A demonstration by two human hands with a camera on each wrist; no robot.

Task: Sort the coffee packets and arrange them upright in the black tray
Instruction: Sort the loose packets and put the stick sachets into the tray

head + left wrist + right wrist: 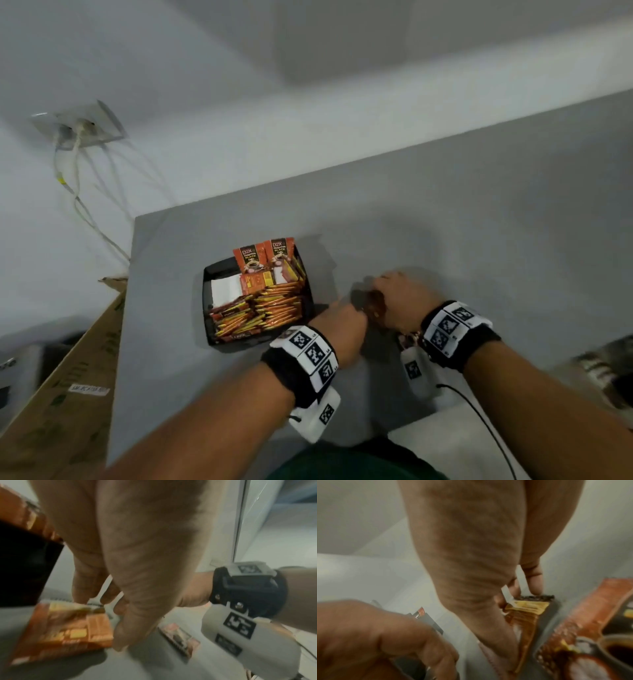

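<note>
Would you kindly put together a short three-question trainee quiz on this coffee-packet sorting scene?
1. True or false: the black tray already holds coffee packets.
2. Multiple choice: where are both hands working? A) inside the tray B) on the grey table to the right of the tray C) over the cardboard box.
3. Fill in: the two packets standing upright at the tray's far edge carry the printed letters ___.

Key
1. True.
2. B: the left hand and right hand meet beside the tray, the right hand's fingers on a loose packet.
3. D2X.
</note>
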